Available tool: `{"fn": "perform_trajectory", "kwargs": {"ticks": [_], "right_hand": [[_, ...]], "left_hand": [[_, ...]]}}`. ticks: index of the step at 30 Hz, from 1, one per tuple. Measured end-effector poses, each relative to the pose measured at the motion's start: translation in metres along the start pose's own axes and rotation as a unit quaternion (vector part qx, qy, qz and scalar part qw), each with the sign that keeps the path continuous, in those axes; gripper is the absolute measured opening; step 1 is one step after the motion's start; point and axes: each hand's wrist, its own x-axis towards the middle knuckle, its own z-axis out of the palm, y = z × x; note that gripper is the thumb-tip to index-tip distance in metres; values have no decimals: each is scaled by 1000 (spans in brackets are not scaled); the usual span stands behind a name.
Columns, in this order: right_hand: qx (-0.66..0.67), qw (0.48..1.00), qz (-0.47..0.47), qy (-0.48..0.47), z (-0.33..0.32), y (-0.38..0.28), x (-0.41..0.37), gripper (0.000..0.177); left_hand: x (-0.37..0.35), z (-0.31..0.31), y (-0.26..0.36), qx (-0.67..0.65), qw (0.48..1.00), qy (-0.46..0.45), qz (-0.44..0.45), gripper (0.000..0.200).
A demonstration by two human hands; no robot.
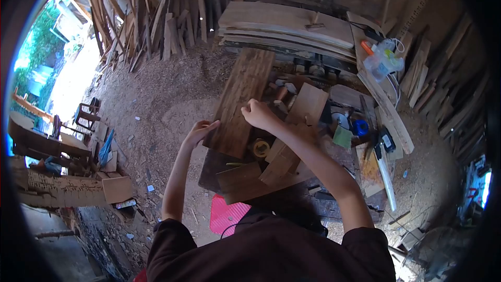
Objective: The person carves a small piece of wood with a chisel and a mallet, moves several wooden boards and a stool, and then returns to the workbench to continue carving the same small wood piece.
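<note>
A long brown wooden board [241, 96] lies slanted across the left side of the cluttered workbench. My left hand [201, 131] grips its left edge near the lower end, fingertips on the wood. Over the board's right side, my right hand [257, 114] is closed with the fingers curled; whatever it may hold is hidden. Below that hand sits a roll of yellowish tape [260, 148]. Shorter wooden pieces [282, 163] lie under my right forearm, and a pale plank [309, 103] rests to their upper right.
Behind the bench is a stack of wide planks [287, 23]. To the right are a blue round object [360, 127], a green piece [342, 137], a handsaw [386, 180] and plastic bottles [383, 63]. A red stool [227, 215] stands near me. Timber offcuts lean against the walls.
</note>
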Motion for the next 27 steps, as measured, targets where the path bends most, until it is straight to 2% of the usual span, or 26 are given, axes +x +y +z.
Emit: {"fn": "perform_trajectory", "kwargs": {"ticks": [1,3,4,5,6,7,9,10,11,13,14,17,19,20,22,23,25,26,27], "right_hand": [[-2,1000,-8,-5,7,2,16,24],[-53,986,109,-116,19,6,42,32],[-14,988,145,-52,34,15,51,38],[24,983,181,12,48,26,59,46],[0,982,187,-1,45,24,66,59],[-4,983,182,-4,42,25,67,59],[176,944,278,4,35,28,65,96],[208,936,283,7,35,32,67,99],[207,938,279,7,36,33,67,99],[268,916,290,68,38,33,63,102],[270,917,287,69,41,31,64,102],[258,906,330,61,67,40,76,105],[385,867,310,-62,75,32,73,103],[384,867,308,-70,81,27,69,103],[460,829,294,-122,67,-27,33,102],[456,829,295,-134,88,-30,33,102],[491,820,228,-188,157,-19,45,101],[469,831,243,-176,198,-17,51,99],[462,830,241,-197,199,-35,31,99]], "left_hand": [[-2,-3,4,-5,1000,9,-2,75],[-9,-9,21,-8,997,-77,-18,73],[-27,-10,39,-66,992,-102,-24,73],[-21,-10,32,-73,992,-96,-26,73],[-16,-9,29,-107,988,-105,-21,73],[-11,-9,27,-141,983,-116,-15,73],[-10,-4,21,-161,981,-103,-19,68],[-13,1,19,-198,976,-88,-14,63],[-15,4,18,-232,970,-73,-8,58],[-25,6,22,-225,973,-33,27,54],[-29,4,25,-219,974,5,58,50],[-56,-14,39,-186,981,23,60,44],[-76,-25,37,-188,978,58,63,45],[-89,-32,34,-191,975,88,68,45],[-133,-46,44,-173,976,117,66,45],[-155,-52,47,-155,976,138,68,44],[-193,-67,36,-141,972,180,52,40],[-214,-76,30,-146,968,199,43,39],[-237,-83,23,-151,963,221,34,37]]}}
